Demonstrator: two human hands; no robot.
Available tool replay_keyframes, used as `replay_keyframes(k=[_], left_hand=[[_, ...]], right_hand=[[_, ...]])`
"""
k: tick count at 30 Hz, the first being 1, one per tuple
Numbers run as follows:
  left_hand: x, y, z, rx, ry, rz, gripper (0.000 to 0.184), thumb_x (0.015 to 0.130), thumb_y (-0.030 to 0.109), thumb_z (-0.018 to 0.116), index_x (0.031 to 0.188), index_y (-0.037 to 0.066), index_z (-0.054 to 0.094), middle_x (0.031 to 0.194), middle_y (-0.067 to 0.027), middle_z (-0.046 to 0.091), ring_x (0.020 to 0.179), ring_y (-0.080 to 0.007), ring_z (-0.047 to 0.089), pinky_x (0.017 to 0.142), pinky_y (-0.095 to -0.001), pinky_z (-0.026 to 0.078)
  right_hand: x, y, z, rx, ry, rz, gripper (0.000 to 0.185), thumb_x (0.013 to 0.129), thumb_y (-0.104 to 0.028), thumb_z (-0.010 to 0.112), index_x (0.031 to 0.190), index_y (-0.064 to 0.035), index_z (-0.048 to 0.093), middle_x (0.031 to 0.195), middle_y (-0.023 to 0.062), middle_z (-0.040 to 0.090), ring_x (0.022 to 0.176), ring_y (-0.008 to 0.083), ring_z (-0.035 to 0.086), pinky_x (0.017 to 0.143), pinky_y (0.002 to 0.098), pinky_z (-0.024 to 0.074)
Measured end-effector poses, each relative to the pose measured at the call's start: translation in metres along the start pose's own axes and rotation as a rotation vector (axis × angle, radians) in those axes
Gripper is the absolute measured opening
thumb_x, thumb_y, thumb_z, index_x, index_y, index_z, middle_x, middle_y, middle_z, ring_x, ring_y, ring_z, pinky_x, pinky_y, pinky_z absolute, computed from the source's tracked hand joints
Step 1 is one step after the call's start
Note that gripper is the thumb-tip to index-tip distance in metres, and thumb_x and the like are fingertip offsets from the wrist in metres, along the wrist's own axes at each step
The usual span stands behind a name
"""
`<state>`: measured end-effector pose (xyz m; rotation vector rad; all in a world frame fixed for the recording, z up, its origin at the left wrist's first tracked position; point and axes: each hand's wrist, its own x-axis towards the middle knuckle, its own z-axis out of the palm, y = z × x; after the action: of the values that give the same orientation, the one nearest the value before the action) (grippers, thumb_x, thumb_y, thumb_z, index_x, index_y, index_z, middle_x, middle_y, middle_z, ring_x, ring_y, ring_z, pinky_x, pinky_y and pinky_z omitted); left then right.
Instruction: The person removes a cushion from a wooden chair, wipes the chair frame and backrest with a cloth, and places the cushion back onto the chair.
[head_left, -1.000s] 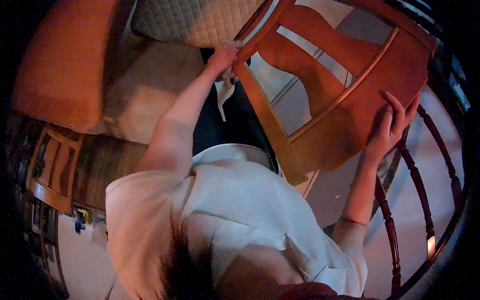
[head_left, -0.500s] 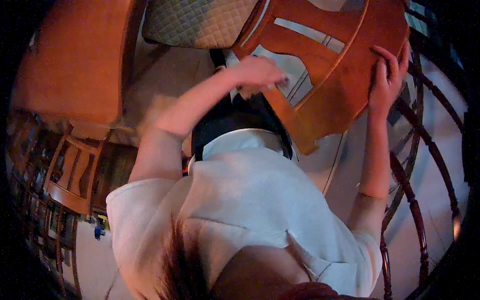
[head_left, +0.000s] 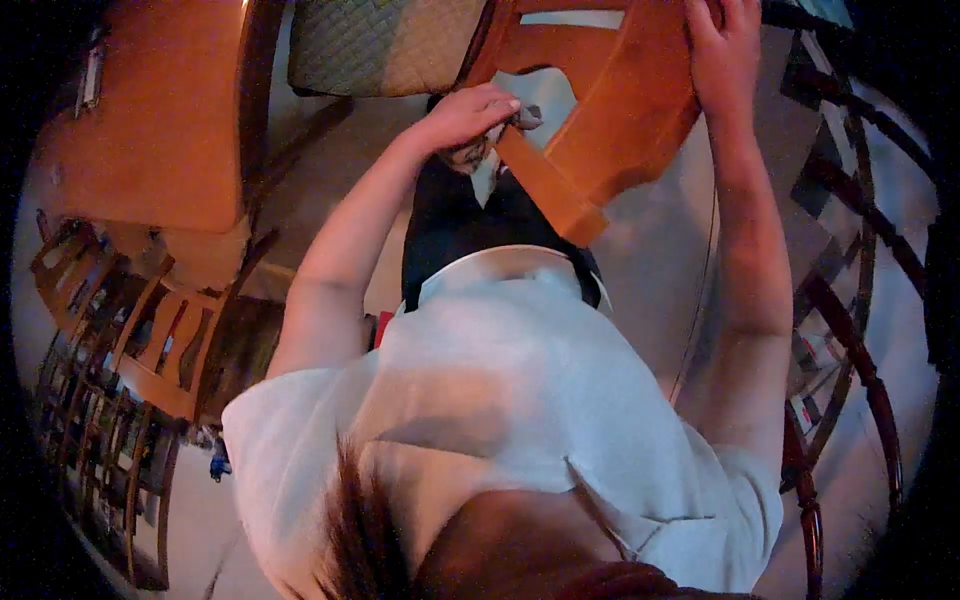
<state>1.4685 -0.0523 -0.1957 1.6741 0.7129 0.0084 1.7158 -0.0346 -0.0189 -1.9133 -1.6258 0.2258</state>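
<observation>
A wooden chair (head_left: 640, 110) with a curved, cut-out back stands tilted in view before me, its quilted seat (head_left: 385, 45) beyond. My left hand (head_left: 468, 115) is closed around a crumpled cloth (head_left: 462, 157), pale with dark marks. Part of that cloth pokes out past the fingertips, against the end of the chair back's side post (head_left: 550, 190). Over at the outer edge of the chair back, my right hand (head_left: 725, 55) grips the top rail; some of its fingers are cut off by the frame's upper edge.
An orange-brown wooden table (head_left: 150, 120) is at the upper left. Below it stands another wooden chair (head_left: 165, 340), near dark shelves or racks (head_left: 90, 420) holding small items. Dark turned railing posts (head_left: 870, 400) curve along the right side.
Both hands have moved up in the view, the left hand also leftward and the right hand also slightly left. The chair back has shifted up too. The cloth now shows more plainly.
</observation>
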Motion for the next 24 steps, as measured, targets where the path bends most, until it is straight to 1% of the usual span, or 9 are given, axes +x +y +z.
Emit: replay_keyframes(k=[2,5,7,12,16,20,21,23,24], left_hand=[[-0.029,0.034,0.008,-0.021,0.165,0.074,0.040,0.088,0.038,0.044,0.102,0.003,0.059,0.106,-0.0124,0.058,0.098,-0.0285,0.054,0.084,-0.0352,0.042],[-0.083,0.052,0.020,-0.766,0.342,-0.141,0.045,0.088,0.040,0.044,0.109,0.002,0.056,0.110,-0.0109,0.057,0.103,-0.0252,0.053,0.088,-0.0359,0.041],[-0.116,0.057,0.036,-1.568,0.504,-0.303,0.050,0.089,0.043,0.043,0.117,0.003,0.049,0.115,-0.0099,0.054,0.108,-0.0231,0.050,0.093,-0.0367,0.039],[-0.134,0.067,0.090,-1.409,0.855,-0.396,0.058,0.087,0.049,0.042,0.124,0.004,0.042,0.124,-0.0094,0.048,0.113,-0.0231,0.046,0.095,-0.0372,0.037],[-0.099,0.085,0.142,-1.160,0.564,-0.472,0.062,0.088,0.051,0.038,0.133,0.009,0.033,0.126,-0.0118,0.046,0.116,-0.0249,0.044,0.100,-0.0402,0.031],[-0.107,0.092,0.119,-1.045,0.130,-0.406,0.063,0.089,0.047,0.041,0.139,0.013,0.023,0.128,-0.0109,0.044,0.116,-0.0210,0.044,0.098,-0.0377,0.034],[-0.119,0.085,0.103,-0.778,0.011,-0.410,0.050,0.089,0.033,0.049,0.132,0.010,0.037,0.123,-0.0102,0.048,0.111,-0.0187,0.047,0.094,-0.0327,0.037],[-0.123,0.076,0.061,-0.024,-0.020,-0.666,0.036,0.087,0.023,0.052,0.119,0.008,0.051,0.109,-0.0076,0.057,0.105,-0.0148,0.050,0.089,-0.0288,0.039],[-0.133,0.085,0.047,-0.097,0.412,-0.533,0.025,0.086,0.017,0.052,0.107,0.005,0.058,0.110,-0.0077,0.056,0.103,-0.0154,0.051,0.089,-0.0283,0.039]], right_hand=[[0.001,0.001,0.005,0.054,0.072,-0.014,0.025,0.089,-0.019,0.046,0.110,-0.0074,0.053,0.143,0.0109,0.021,0.130,0.0281,0.024,0.100,0.0358,0.0272],[-0.001,-0.004,0.010,0.214,0.120,0.067,0.037,0.092,-0.027,0.043,0.125,-0.0105,0.042,0.142,0.0107,0.023,0.130,0.0275,0.023,0.101,0.0340,0.0272],[-0.004,-0.005,0.007,0.915,0.029,0.243,0.044,0.093,-0.032,0.040,0.130,-0.0086,0.036,0.141,0.0097,0.025,0.129,0.0269,0.026,0.101,0.0324,0.0274],[-0.131,0.052,0.064,0.837,0.033,0.697,0.042,0.091,-0.031,0.044,0.120,-0.0022,0.045,0.109,0.0091,0.052,0.089,0.0167,0.046,0.082,0.0326,0.0379],[-0.261,-0.004,0.055,1.037,-0.700,0.815,0.052,0.085,-0.033,0.057,0.127,-0.0080,0.040,0.108,0.0034,0.056,0.093,0.0128,0.055,0.081,0.0285,0.0440],[-0.297,0.015,0.073,1.495,-0.500,1.192,0.050,0.083,-0.030,0.059,0.125,-0.0092,0.042,0.109,0.0044,0.056,0.094,0.0141,0.055,0.081,0.0294,0.0440],[-0.303,0.015,0.075,1.483,-0.426,1.299,0.049,0.083,-0.030,0.059,0.124,-0.0096,0.043,0.108,0.0047,0.056,0.094,0.0142,0.055,0.081,0.0294,0.0440],[-0.300,0.015,0.083,1.527,-0.156,1.364,0.046,0.083,-0.031,0.059,0.122,-0.0095,0.046,0.108,0.0051,0.056,0.095,0.0145,0.054,0.082,0.0303,0.0439],[-0.288,0.008,0.087,1.545,-0.123,1.373,0.046,0.083,-0.031,0.059,0.122,-0.0095,0.046,0.108,0.0051,0.056,0.095,0.0145,0.054,0.082,0.0303,0.0439]])
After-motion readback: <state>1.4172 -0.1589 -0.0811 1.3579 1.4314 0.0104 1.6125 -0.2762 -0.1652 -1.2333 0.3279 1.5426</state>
